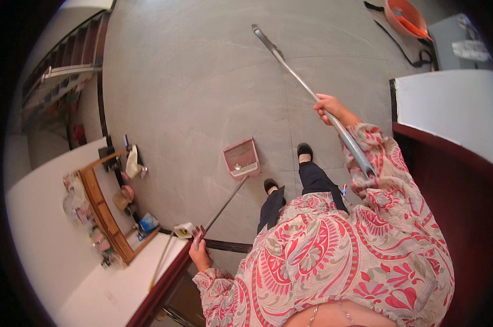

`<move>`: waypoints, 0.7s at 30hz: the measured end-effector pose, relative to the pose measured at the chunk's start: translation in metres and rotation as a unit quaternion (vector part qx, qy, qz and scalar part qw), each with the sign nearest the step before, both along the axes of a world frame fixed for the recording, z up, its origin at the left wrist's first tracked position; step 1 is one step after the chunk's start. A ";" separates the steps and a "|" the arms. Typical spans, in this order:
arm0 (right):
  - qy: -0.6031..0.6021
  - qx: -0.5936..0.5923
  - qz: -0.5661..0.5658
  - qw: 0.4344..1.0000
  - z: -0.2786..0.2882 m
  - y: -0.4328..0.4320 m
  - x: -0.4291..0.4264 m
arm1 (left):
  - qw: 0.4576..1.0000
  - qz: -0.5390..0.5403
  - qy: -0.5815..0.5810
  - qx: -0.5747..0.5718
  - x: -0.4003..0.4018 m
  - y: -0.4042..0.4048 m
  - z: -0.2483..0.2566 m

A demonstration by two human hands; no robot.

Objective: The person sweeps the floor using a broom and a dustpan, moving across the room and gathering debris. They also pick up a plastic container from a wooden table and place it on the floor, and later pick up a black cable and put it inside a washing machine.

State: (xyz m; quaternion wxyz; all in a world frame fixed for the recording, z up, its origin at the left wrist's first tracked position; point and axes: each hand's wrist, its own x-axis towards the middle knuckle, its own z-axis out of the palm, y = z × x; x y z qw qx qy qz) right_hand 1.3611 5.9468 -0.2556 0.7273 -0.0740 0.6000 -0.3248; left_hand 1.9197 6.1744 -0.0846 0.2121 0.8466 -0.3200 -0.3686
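My right hand (331,109) grips the grey and silver pole of a long-handled broom or mop (297,77). Its narrow dark head rests on the grey floor (197,94) at the top, and the pole's thick upper end lies along my right sleeve. At the lower left, my left hand (200,253) is closed on the upper end of the long handle of a pink dustpan (240,157). The pan stands on the floor in front of my left foot, with a pale toothed strip and a small light scrap inside.
Stairs (77,45) rise at upper left. A wooden shelf (105,212) with assorted things stands along the left wall. An orange-pink basin (406,18) and a black strap (399,47) lie at upper right. A dark red door or panel (455,204) is close on my right.
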 end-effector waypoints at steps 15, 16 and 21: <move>0.050 0.172 0.042 0.983 0.025 0.106 -0.005 | 0.999 0.025 0.031 -0.022 -0.038 0.014 0.006; 0.033 0.158 0.075 0.984 0.031 0.106 0.015 | 0.998 0.043 0.030 -0.026 -0.041 0.023 0.012; -0.193 0.146 0.112 0.964 0.019 0.061 0.037 | 0.988 0.110 0.093 -0.062 -0.085 0.115 -0.006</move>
